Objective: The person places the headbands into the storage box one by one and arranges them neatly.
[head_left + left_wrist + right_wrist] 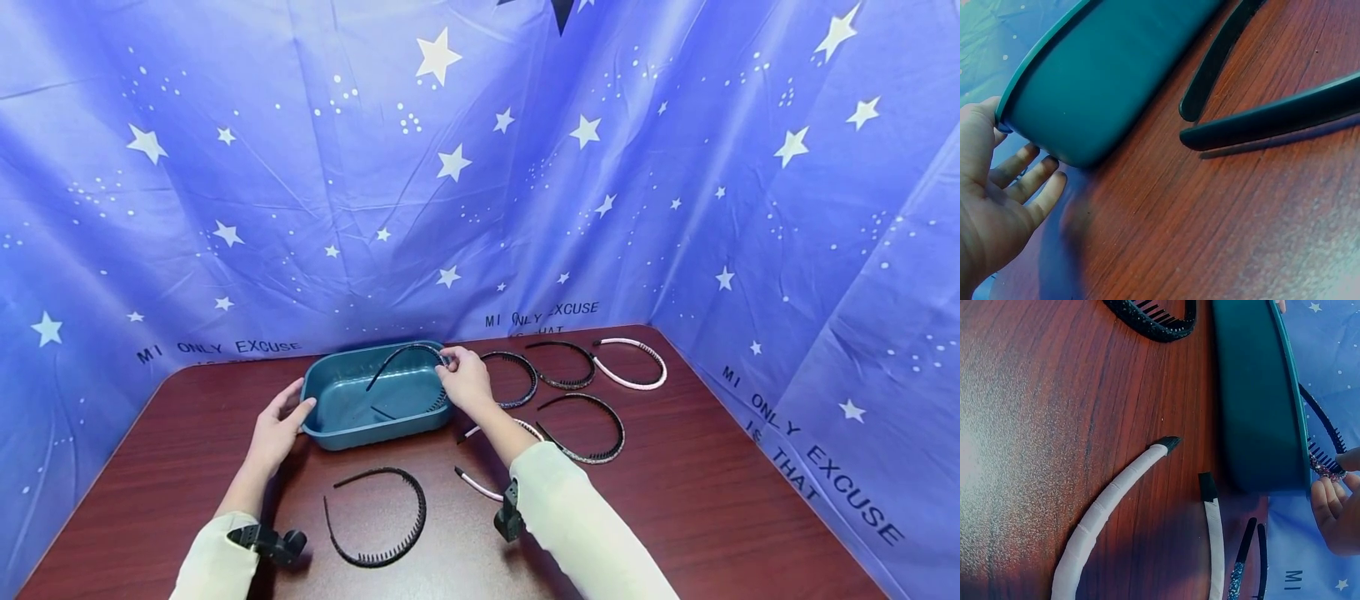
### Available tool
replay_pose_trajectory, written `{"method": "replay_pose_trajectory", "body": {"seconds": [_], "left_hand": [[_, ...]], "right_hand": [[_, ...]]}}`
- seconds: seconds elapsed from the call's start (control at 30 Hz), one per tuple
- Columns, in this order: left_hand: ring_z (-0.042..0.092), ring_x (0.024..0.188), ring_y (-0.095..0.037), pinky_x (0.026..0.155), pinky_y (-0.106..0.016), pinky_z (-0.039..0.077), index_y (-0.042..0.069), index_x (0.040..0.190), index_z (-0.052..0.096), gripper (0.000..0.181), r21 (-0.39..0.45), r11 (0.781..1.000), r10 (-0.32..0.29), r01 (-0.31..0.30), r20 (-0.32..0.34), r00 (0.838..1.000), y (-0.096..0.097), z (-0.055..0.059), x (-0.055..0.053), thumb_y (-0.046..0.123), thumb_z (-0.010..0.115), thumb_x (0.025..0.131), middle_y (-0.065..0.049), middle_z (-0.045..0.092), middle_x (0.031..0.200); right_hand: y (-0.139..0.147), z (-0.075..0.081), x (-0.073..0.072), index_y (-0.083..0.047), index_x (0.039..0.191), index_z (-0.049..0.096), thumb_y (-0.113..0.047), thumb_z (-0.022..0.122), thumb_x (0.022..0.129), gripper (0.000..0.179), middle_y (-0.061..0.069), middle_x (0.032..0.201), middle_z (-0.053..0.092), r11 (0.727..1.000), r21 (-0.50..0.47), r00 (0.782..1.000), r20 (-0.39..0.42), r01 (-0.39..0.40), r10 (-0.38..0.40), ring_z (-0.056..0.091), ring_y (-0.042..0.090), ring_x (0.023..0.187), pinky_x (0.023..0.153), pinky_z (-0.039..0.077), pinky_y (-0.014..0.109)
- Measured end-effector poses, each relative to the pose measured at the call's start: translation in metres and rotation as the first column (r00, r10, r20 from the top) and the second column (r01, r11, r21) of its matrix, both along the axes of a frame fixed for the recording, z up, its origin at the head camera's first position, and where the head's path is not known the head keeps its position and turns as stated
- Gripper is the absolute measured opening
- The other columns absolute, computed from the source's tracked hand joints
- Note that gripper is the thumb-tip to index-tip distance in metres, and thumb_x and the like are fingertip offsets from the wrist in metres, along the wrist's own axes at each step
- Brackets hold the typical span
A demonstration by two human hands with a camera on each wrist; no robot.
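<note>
A teal plastic basin stands at the back of the table. My left hand holds its left end, thumb at the rim and the other fingers along the outer wall, as the left wrist view shows. At the basin's right end my right hand pinches a dark toothed headband with sparkly trim. Its two ends point left, inside the basin's outline. In front of the basin lies a black toothed headband, its open ends toward my left hand.
Right of the basin lie several headbands: a pale pink one at the far right, dark glittery ones nearer, and another pale pink one partly under my right forearm. A blue star-patterned curtain hangs behind the table.
</note>
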State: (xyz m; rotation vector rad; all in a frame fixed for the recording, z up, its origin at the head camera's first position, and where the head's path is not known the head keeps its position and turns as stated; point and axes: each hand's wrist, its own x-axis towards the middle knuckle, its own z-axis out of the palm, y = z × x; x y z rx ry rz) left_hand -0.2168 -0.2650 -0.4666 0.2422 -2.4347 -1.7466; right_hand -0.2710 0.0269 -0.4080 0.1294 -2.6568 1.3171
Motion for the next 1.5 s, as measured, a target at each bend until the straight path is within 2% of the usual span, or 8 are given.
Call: {"method": "replay_pose_trajectory", "body": {"seconds": [0.17, 0.4, 1.1, 1.43, 1.5], "left_hand": [[0.046, 0.084, 0.013, 0.068, -0.011, 0.048, 0.011, 0.145, 0.033, 0.059, -0.003, 1.0, 0.001, -0.001, -0.011, 1.0, 0.0002, -0.002, -0.0015, 0.035, 0.053, 0.095, -0.022, 0.047, 0.13], [0.046, 0.084, 0.013, 0.069, -0.009, 0.047, 0.015, 0.146, 0.032, 0.059, 0.006, 1.0, 0.004, -0.004, 0.015, 1.0, -0.0004, -0.0007, -0.0015, 0.036, 0.052, 0.095, -0.02, 0.045, 0.134], [0.045, 0.083, 0.014, 0.068, -0.009, 0.046, 0.012, 0.144, 0.036, 0.053, -0.011, 0.999, 0.042, -0.042, -0.028, 0.999, 0.004, 0.0004, 0.0001, 0.029, 0.051, 0.096, -0.021, 0.049, 0.129], [0.044, 0.083, 0.016, 0.068, -0.007, 0.044, 0.013, 0.144, 0.037, 0.052, -0.011, 0.998, 0.058, -0.059, -0.03, 0.998, 0.0064, 0.0009, 0.0009, 0.028, 0.05, 0.097, -0.022, 0.049, 0.131], [0.044, 0.083, 0.016, 0.068, -0.007, 0.044, 0.013, 0.144, 0.037, 0.051, -0.006, 0.998, 0.061, -0.061, -0.036, 0.998, 0.0068, 0.0009, 0.0006, 0.027, 0.051, 0.097, -0.022, 0.049, 0.131]], "right_hand": [[-0.0003, -0.002, 0.0004, -0.011, 0.11, 0.066, -0.015, 0.067, 0.085, 0.025, -0.002, 0.075, 0.049, 1.0, 0.017, 1.0, 0.004, -0.001, 0.001, 0.047, 0.014, 0.069, 0.068, 0.04, 0.029], [-0.0006, -0.0052, -0.0005, -0.013, 0.11, 0.066, -0.018, 0.067, 0.085, 0.025, -0.003, 0.075, 0.049, 0.997, 0.071, 1.0, 0.003, -0.002, 0.001, 0.048, 0.013, 0.07, 0.07, 0.042, 0.029], [-0.002, -0.0042, 0.0029, -0.017, 0.112, 0.065, -0.023, 0.066, 0.087, 0.026, 0.0, 0.083, 0.055, 0.979, 0.192, 0.998, 0.011, -0.064, 0.063, 0.05, 0.012, 0.072, 0.064, 0.041, 0.026], [-0.002, -0.0081, 0.0032, -0.018, 0.111, 0.066, -0.021, 0.067, 0.086, 0.025, 0.002, 0.085, 0.058, 0.978, 0.197, 0.997, 0.009, -0.074, 0.074, 0.051, 0.011, 0.07, 0.062, 0.041, 0.026], [-0.0018, -0.0068, 0.0031, -0.019, 0.113, 0.065, -0.023, 0.066, 0.087, 0.026, 0.004, 0.089, 0.06, 0.978, 0.194, 0.997, 0.042, -0.077, 0.07, 0.051, 0.012, 0.071, 0.063, 0.041, 0.027]]}}
